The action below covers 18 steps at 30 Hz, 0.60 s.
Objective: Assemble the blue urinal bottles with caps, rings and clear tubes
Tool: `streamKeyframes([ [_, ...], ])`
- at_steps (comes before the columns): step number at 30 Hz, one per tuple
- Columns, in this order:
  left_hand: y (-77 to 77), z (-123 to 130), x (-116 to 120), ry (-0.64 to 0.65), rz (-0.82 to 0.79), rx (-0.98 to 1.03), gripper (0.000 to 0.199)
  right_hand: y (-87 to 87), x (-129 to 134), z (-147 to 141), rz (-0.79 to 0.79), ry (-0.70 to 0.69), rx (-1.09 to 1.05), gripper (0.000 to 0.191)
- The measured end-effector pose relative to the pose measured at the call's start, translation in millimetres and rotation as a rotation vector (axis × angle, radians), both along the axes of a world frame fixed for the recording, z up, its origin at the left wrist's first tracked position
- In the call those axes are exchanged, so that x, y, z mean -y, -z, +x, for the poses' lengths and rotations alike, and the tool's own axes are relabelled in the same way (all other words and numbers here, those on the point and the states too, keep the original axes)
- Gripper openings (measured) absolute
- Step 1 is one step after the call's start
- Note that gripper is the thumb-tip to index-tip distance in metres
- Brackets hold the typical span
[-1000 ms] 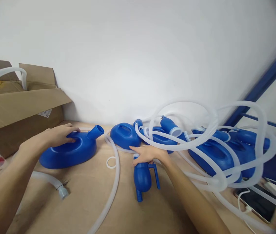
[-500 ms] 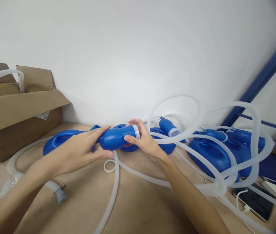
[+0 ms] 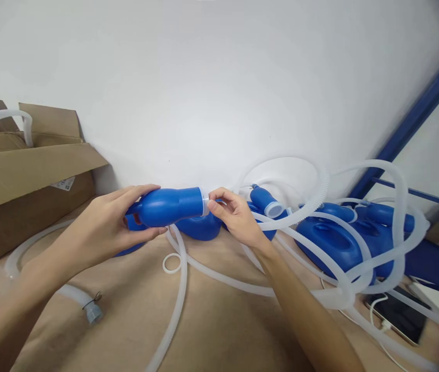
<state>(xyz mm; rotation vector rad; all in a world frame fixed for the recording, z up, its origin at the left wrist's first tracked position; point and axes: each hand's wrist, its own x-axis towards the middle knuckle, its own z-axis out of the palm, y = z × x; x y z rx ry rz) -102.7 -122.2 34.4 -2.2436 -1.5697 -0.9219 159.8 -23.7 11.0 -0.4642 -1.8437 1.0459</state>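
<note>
My left hand (image 3: 116,219) is wrapped around the rounded end of a blue bottle-shaped piece (image 3: 171,205), thumb below and fingers on top. The piece lies level in the air, its white cap (image 3: 205,201) facing right. At that cap my right hand (image 3: 235,214) pinches the edge or a small tab with thumb and forefinger. Behind and below sits a blue plastic container (image 3: 200,227), partly covered by the held piece. A white ring (image 3: 172,263) and a clear corrugated hose (image 3: 181,305) lie on the table beneath.
Blue handled containers (image 3: 330,243) with looped hoses (image 3: 359,289) crowd the right side. Another capped blue piece (image 3: 265,199) rests near the wall. An open cardboard box (image 3: 37,170) stands at left. A hose end with a grey connector (image 3: 94,312) and a phone (image 3: 400,315) lie in front.
The blue piece has shifted left and sits more level. My right hand has gone from gripping around its capped end to pinching at the cap. My left hand has closed around the rounded end.
</note>
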Motion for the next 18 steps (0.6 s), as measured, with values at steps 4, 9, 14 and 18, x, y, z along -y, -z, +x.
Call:
streamKeyframes([
  [4, 3.6, 4.5, -0.8, -0.017, 0.003, 0.011, 0.064, 2.3, 2.3, 0.1, -0.036, 0.003, -0.018, 0.042],
  [9, 11.3, 11.7, 0.0, -0.043, -0.019, -0.036, 0.057, 5.3, 10.2, -6.1, -0.032, 0.109, 0.057, 0.044],
  [14, 17.4, 24.4, 1.6, -0.069, 0.064, 0.038, 0.065, 11.9, 12.9, -15.6, 0.112, 0.211, 0.013, 0.036],
  [18, 17.9, 30.2, 3.2, 0.003, 0.247, 0.029, 0.056, 20.1, 13.3, -20.6, 0.227, 0.278, -0.059, 0.036],
])
